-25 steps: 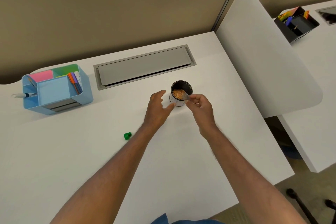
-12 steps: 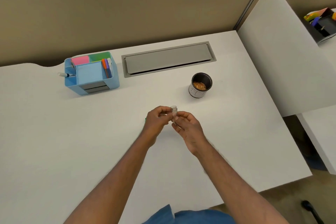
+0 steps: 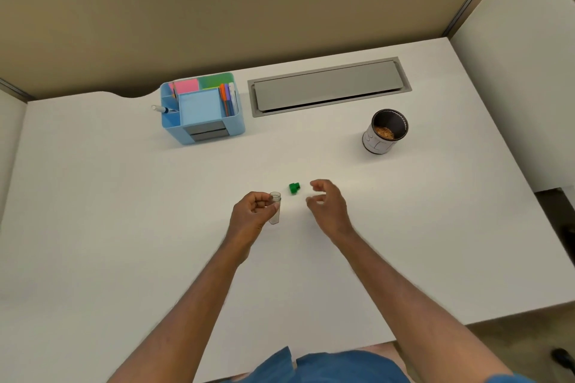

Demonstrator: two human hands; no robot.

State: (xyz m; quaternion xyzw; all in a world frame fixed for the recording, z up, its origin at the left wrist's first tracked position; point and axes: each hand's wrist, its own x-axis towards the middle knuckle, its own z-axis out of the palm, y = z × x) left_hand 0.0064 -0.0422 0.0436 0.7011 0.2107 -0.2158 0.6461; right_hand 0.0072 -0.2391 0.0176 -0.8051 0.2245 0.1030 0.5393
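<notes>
My left hand (image 3: 253, 211) pinches a small clear plastic vial (image 3: 275, 208) near its open top and holds it upright just above the white desk (image 3: 124, 227). A small green cap (image 3: 294, 187) lies on the desk between my two hands. My right hand (image 3: 326, 204) hovers just right of the cap with loosely curled fingers and holds nothing. A dark cup (image 3: 385, 130) with brown granules inside stands at the right rear of the desk.
A light blue desk organiser (image 3: 202, 109) with sticky notes, pens and a marker stands at the back left. A grey cable hatch (image 3: 329, 85) is set into the desk behind. A white partition (image 3: 522, 71) borders the right side.
Both hands came back from the cup to the desk's middle. They held the vial together half a second ago; now only the left holds it and the right has moved off beside the green cap.
</notes>
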